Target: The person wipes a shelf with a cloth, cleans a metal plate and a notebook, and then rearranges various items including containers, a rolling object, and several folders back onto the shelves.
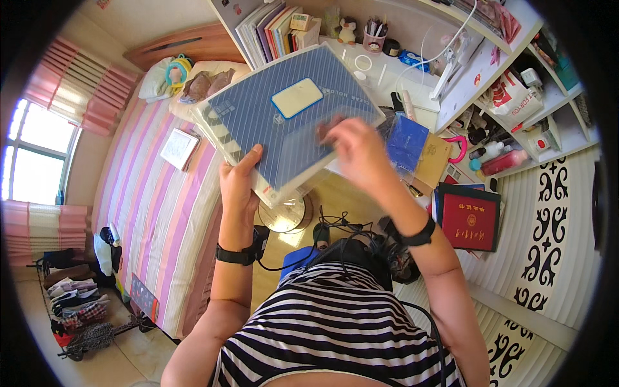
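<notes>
A dark blue display book [248, 103] with pale stripes and a white label stands tilted in front of me, above the floor. My left hand [242, 177] grips its lower left corner, thumb on the front cover and fingers behind. My right hand [356, 149] is at the lower right part of the cover; motion blurs its fingers, so I cannot tell whether they touch or pinch anything. Clear plastic pages show along the book's left and lower edges. Just right of my right hand lie a blue plastic-wrapped packet [407, 143] and a brown envelope [433, 161].
Behind the book is a white desk [387, 76] with standing books [267, 32], a pen cup [374, 35] and a plush toy [347, 30]. A red certificate folder [469, 219] lies at the right. To the left is a striped bed [148, 213]; a round stool [284, 214] stands below the book.
</notes>
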`<action>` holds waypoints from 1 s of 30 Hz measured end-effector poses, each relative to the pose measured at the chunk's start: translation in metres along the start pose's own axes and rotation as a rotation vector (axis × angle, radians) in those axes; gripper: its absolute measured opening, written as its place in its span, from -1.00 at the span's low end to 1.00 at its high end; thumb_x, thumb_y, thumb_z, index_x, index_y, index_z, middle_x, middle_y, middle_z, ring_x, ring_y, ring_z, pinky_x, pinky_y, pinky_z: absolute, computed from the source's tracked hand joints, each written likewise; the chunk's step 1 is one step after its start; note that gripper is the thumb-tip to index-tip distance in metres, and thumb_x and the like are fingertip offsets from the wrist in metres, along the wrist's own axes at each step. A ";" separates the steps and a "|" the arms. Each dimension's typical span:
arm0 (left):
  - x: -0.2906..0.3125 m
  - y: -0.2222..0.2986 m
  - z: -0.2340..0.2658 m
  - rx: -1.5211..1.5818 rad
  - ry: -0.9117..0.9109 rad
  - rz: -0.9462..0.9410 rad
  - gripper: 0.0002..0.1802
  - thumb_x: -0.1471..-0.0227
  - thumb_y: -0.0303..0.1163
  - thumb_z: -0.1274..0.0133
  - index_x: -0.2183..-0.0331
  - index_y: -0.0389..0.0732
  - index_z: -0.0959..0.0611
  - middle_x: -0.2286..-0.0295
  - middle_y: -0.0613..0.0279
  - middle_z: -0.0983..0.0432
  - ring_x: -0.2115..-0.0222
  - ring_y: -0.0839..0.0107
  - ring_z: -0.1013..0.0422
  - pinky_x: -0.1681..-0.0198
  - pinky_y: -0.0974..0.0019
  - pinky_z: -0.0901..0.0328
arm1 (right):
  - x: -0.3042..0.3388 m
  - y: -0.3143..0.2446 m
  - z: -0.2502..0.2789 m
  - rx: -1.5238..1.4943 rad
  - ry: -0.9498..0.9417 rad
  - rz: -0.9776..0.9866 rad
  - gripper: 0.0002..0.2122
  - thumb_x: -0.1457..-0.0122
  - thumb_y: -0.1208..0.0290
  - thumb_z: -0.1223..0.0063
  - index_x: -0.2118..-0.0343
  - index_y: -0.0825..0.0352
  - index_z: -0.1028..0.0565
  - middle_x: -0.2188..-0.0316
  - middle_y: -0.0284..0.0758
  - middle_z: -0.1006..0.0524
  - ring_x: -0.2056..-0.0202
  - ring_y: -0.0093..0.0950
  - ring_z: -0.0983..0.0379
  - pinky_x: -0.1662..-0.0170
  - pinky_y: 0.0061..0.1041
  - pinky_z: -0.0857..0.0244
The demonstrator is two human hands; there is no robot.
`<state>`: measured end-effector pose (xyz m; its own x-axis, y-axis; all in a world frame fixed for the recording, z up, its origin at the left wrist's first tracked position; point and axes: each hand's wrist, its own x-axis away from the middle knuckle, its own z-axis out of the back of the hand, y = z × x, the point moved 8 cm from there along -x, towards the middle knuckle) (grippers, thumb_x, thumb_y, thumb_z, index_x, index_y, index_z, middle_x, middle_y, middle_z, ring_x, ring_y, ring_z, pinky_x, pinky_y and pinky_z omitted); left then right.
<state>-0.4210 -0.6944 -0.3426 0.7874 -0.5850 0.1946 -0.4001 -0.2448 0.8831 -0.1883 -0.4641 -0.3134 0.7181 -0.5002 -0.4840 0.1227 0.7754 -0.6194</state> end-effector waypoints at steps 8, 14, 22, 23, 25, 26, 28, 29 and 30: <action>-0.019 -0.007 0.040 0.117 0.048 0.032 -0.48 -0.55 -0.62 -0.47 -0.41 -0.52 -0.75 -0.16 -0.14 -0.91 -0.08 0.04 -0.92 -0.16 -0.08 -0.86 | 0.011 -0.114 -0.022 -0.051 -0.108 0.302 -0.65 -0.40 0.69 -0.43 -0.20 0.28 -0.81 -0.35 -0.08 -0.72 -0.32 0.12 -0.67 -0.47 0.07 -0.66; 0.002 0.024 0.066 0.061 0.119 0.031 -0.35 -0.54 -0.65 -0.47 -0.51 -0.54 -0.67 -0.23 -0.26 -0.87 -0.10 -0.10 -0.93 -0.23 -0.20 -0.89 | -0.023 0.095 -0.003 0.168 0.065 0.062 -0.74 -0.50 0.71 -0.35 -0.15 0.32 -0.79 -0.27 -0.01 -0.79 -0.30 0.17 -0.74 -0.41 0.12 -0.65; -0.002 0.050 0.090 0.066 0.130 0.108 -0.39 -0.62 -0.53 -0.45 -0.51 -0.53 -0.68 -0.23 -0.27 -0.90 -0.05 -0.11 -0.96 -0.16 -0.20 -0.95 | 0.058 0.275 -0.087 0.177 -0.159 -0.327 -0.77 -0.52 0.57 -0.35 -0.13 0.28 -0.87 -0.03 -0.02 -0.87 -0.12 0.14 -0.86 -0.26 0.12 -0.73; 0.001 0.050 0.102 0.063 0.150 0.124 -0.40 -0.64 -0.51 -0.45 -0.50 -0.53 -0.69 -0.22 -0.27 -0.91 -0.04 -0.11 -0.97 -0.14 -0.18 -0.95 | 0.066 0.275 -0.105 0.185 -0.221 -0.324 -0.77 -0.53 0.54 -0.36 -0.15 0.28 -0.86 -0.07 -0.02 -0.87 -0.14 0.13 -0.86 -0.27 0.12 -0.73; 0.004 0.054 0.119 0.046 0.180 0.146 -0.42 -0.67 -0.45 -0.44 -0.49 -0.53 -0.70 -0.22 -0.26 -0.93 -0.03 -0.10 -0.98 -0.10 -0.14 -0.97 | 0.074 0.271 -0.133 0.200 -0.321 -0.304 -0.76 -0.55 0.48 -0.38 -0.19 0.26 -0.86 -0.14 -0.03 -0.86 -0.17 0.12 -0.85 -0.30 0.12 -0.74; 0.002 0.049 0.120 0.037 0.180 0.173 -0.42 -0.68 -0.43 -0.44 -0.49 -0.53 -0.71 -0.21 -0.26 -0.94 -0.02 -0.09 -0.98 -0.08 -0.12 -0.98 | 0.083 0.273 -0.136 0.212 -0.353 -0.314 -0.75 -0.57 0.45 -0.39 -0.22 0.25 -0.86 -0.17 -0.04 -0.85 -0.19 0.12 -0.85 -0.31 0.12 -0.74; -0.004 0.052 0.118 0.013 0.163 0.197 -0.43 -0.72 -0.38 -0.44 -0.48 -0.52 -0.72 -0.21 -0.25 -0.95 0.00 -0.08 -0.99 -0.05 -0.08 -0.99 | 0.088 0.272 -0.144 0.209 -0.394 -0.320 -0.72 -0.59 0.39 -0.41 -0.26 0.24 -0.85 -0.24 -0.05 -0.84 -0.22 0.11 -0.85 -0.33 0.11 -0.75; -0.006 0.050 0.117 -0.008 0.154 0.207 -0.44 -0.73 -0.35 -0.44 -0.48 -0.52 -0.73 -0.20 -0.25 -0.96 0.01 -0.08 -0.99 -0.03 -0.06 -1.00 | 0.091 0.268 -0.143 0.201 -0.416 -0.327 -0.71 -0.60 0.36 -0.42 -0.28 0.23 -0.85 -0.28 -0.05 -0.84 -0.24 0.11 -0.85 -0.34 0.11 -0.75; -0.013 0.049 0.105 -0.018 0.112 0.225 -0.43 -0.73 -0.35 -0.44 -0.48 -0.52 -0.73 -0.19 -0.25 -0.96 0.01 -0.07 -1.00 -0.02 -0.06 -1.00 | 0.092 0.266 -0.142 0.188 -0.416 -0.332 -0.69 -0.61 0.33 -0.43 -0.31 0.22 -0.85 -0.31 -0.06 -0.83 -0.26 0.10 -0.85 -0.35 0.11 -0.75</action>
<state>-0.5003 -0.7803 -0.3466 0.7271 -0.5335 0.4321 -0.5633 -0.1038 0.8197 -0.1871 -0.3584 -0.6103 0.8250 -0.5645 0.0256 0.4805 0.6770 -0.5575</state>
